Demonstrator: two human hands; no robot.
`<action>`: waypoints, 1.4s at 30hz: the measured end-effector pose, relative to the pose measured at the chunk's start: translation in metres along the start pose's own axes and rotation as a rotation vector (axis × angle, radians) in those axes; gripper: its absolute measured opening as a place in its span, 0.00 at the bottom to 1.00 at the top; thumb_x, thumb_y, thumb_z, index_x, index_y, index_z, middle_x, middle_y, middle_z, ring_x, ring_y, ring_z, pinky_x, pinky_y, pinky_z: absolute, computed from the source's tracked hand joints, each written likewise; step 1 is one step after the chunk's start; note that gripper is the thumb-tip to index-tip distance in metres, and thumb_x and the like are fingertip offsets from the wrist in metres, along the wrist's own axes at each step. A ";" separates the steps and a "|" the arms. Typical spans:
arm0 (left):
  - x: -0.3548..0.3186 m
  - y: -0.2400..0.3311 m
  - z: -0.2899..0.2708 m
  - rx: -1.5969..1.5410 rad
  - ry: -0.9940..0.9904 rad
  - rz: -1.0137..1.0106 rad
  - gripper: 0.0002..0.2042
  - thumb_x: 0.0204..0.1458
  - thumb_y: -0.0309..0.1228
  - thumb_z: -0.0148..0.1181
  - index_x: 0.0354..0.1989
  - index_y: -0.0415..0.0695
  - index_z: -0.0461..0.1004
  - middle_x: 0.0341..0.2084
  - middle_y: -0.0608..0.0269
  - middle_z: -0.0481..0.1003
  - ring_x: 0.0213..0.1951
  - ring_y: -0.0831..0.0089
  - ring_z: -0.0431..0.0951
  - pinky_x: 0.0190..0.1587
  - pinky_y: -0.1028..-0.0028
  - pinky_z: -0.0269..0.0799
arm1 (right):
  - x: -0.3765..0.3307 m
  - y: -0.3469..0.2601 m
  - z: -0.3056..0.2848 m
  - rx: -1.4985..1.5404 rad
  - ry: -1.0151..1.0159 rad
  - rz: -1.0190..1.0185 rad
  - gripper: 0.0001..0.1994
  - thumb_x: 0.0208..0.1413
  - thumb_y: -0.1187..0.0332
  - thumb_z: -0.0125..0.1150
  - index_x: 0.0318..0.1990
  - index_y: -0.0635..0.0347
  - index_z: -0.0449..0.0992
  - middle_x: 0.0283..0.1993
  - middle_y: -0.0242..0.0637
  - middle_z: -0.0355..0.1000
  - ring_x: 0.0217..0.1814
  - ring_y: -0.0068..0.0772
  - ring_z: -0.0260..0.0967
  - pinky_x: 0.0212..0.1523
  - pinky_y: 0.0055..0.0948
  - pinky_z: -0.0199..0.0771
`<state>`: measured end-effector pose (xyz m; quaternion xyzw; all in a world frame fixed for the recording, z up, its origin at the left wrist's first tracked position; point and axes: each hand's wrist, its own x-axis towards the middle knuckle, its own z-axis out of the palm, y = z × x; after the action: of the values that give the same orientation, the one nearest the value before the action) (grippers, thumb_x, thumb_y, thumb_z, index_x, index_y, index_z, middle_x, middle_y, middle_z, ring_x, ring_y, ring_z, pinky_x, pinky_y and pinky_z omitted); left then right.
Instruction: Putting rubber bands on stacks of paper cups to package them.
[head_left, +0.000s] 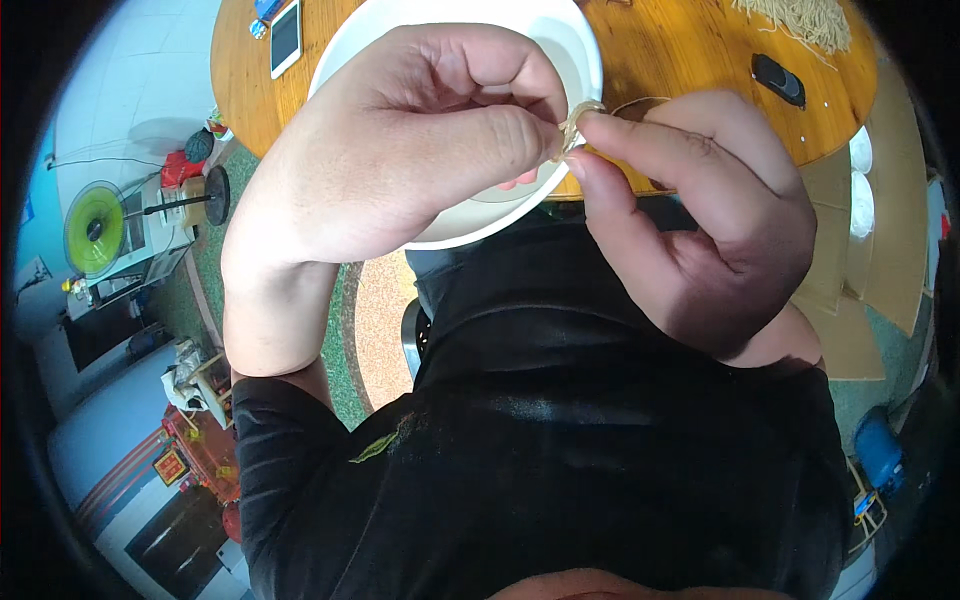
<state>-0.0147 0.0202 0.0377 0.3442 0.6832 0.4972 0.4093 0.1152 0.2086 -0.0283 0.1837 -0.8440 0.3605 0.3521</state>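
In front of my chest, a pale tan cord (572,128) is bent into a small looped or twisted piece between my fingertips. Thumb and curled fingers of my left hand (400,150) pinch one side of it. On the other side, my right hand (710,200) grips it between thumb and forefinger. A thin strand arcs away beside the right forefinger. Both hands are raised over the white basin (588,60), the left covering much of it. How the cord is looped is too small to make out.
The basin is at the near edge of a round wooden table (680,60). A bundle of pale strands (800,22) and a small black oval object (778,80) lie at the right. A white phone (286,40) rests at the left. A green fan (95,228) stands farther left.
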 end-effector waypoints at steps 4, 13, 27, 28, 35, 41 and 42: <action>0.002 -0.001 -0.002 -0.027 -0.043 0.010 0.05 0.58 0.22 0.60 0.39 0.35 0.79 0.32 0.65 0.79 0.34 0.82 0.77 0.40 0.82 0.72 | 0.001 -0.005 0.001 0.028 0.039 0.051 0.13 0.50 0.85 0.72 0.44 0.66 0.83 0.35 0.37 0.76 0.32 0.26 0.74 0.32 0.21 0.72; 0.000 0.000 0.000 -0.038 -0.053 0.016 0.04 0.59 0.21 0.60 0.40 0.35 0.78 0.32 0.66 0.78 0.34 0.81 0.78 0.40 0.81 0.72 | 0.017 -0.007 -0.002 0.057 -0.085 0.071 0.07 0.53 0.83 0.68 0.37 0.64 0.79 0.36 0.36 0.73 0.34 0.25 0.73 0.36 0.21 0.72; -0.002 -0.010 -0.002 0.073 0.103 0.083 0.06 0.65 0.27 0.63 0.41 0.36 0.79 0.33 0.67 0.80 0.35 0.82 0.79 0.42 0.81 0.74 | 0.002 -0.005 -0.001 0.341 -0.145 0.306 0.04 0.59 0.81 0.57 0.40 0.64 0.72 0.41 0.34 0.65 0.38 0.21 0.64 0.42 0.22 0.66; -0.002 -0.011 -0.002 0.073 0.104 0.083 0.06 0.65 0.27 0.63 0.41 0.36 0.79 0.33 0.67 0.80 0.35 0.82 0.79 0.42 0.81 0.74 | -0.001 -0.004 0.000 0.341 -0.145 0.306 0.04 0.59 0.81 0.57 0.40 0.64 0.72 0.41 0.34 0.65 0.38 0.21 0.64 0.42 0.22 0.66; 0.001 -0.010 0.004 0.316 0.207 0.175 0.07 0.65 0.27 0.64 0.42 0.35 0.79 0.33 0.66 0.80 0.36 0.80 0.79 0.45 0.78 0.74 | -0.011 -0.009 -0.005 0.590 -0.197 0.509 0.02 0.62 0.76 0.55 0.39 0.63 0.69 0.42 0.33 0.62 0.38 0.20 0.61 0.41 0.20 0.64; 0.001 -0.002 0.020 0.698 0.383 0.270 0.07 0.61 0.26 0.68 0.42 0.36 0.80 0.33 0.67 0.81 0.37 0.80 0.80 0.42 0.78 0.76 | -0.018 -0.005 -0.009 0.729 -0.279 0.594 0.04 0.62 0.73 0.55 0.38 0.63 0.68 0.40 0.34 0.61 0.37 0.21 0.61 0.41 0.22 0.64; 0.001 0.001 0.024 0.841 0.426 0.256 0.06 0.61 0.26 0.68 0.42 0.36 0.80 0.33 0.67 0.81 0.37 0.80 0.80 0.40 0.78 0.77 | -0.019 -0.004 -0.009 0.772 -0.302 0.632 0.04 0.63 0.72 0.55 0.38 0.63 0.68 0.40 0.34 0.61 0.37 0.22 0.61 0.41 0.22 0.65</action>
<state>0.0064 0.0305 0.0342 0.4516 0.8456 0.2837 0.0215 0.1346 0.2143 -0.0358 0.0865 -0.7052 0.7037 0.0070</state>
